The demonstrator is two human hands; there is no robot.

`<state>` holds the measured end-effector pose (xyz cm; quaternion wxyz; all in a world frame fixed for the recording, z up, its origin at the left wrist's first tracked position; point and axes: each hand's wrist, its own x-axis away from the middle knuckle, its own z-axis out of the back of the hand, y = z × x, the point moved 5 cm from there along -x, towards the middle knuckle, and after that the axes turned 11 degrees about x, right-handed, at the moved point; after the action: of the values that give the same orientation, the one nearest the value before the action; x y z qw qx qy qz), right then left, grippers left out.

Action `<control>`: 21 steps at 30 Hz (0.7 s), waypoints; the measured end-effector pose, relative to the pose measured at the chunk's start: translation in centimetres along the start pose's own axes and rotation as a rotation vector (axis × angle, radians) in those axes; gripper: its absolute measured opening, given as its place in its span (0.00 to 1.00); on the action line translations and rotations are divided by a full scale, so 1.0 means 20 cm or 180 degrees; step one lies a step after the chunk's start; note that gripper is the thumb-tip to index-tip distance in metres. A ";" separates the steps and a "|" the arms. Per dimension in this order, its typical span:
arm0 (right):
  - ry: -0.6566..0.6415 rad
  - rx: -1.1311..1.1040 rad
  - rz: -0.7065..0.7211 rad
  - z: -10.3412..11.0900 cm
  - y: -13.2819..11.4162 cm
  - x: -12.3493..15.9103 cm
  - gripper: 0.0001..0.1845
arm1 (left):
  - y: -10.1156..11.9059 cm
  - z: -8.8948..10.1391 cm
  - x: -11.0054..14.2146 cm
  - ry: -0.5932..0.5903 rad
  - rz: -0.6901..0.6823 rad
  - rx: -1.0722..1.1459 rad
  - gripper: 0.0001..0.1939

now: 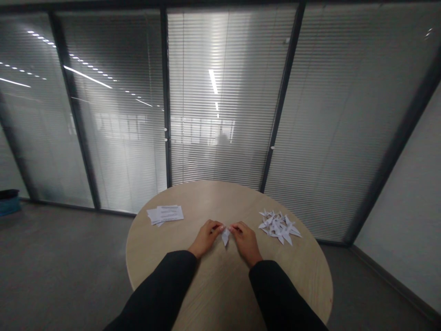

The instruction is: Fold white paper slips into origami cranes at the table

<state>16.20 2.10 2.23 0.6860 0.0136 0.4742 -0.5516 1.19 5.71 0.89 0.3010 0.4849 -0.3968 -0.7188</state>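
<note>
White paper, folded into a small pointed origami piece (225,237), sits between the person's two hands, just above or on the near-middle part of a round wood-grain table (213,197). Its narrow tip points toward the person; whether it touches the tabletop cannot be told. The left hand (208,237) has its thumb and fingertips pinched together at the upper left of the piece, while the right hand (245,239) pinches the upper right side in the same way, with the other fingers curled in. Only a slight gap parts the two sets of fingertips. The finer creases are too small to make out.

Dark sleeves (161,285) cover both forearms down to near the wrists. Well to the left of the hands lies a loose stack of paper slips (168,213), fanned unevenly, the top one bearing lines of print. On the right side of the table, apart from the right hand, a heap of pointed white origami pieces (278,226) lies jumbled, their tips sticking out in several directions.

Beyond the table stand dark-framed glass panels with horizontal slatted blinds (227,161). A blue container (9,206) with a dark rim rests on the grey floor (69,266) at the far left.
</note>
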 end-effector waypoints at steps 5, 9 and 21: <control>0.0059 -0.0061 -0.0100 0.01 0.00 0.00 0.13 | -0.07 -0.06 0.02 -0.0436 0.0651 0.0986 0.26; 0.0019 -0.0169 -0.0092 0.01 -0.01 0.00 0.13 | -0.06 -0.10 0.03 -0.0582 0.0848 0.1534 0.30; 0.0032 -0.0320 -0.0086 0.00 0.00 0.00 0.13 | -0.05 -0.10 0.02 -0.0529 0.0985 0.1866 0.23</control>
<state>16.13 2.07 2.22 0.6759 -0.0245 0.5049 -0.5363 2.93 5.41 -0.61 0.2209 0.4246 -0.6786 -0.5571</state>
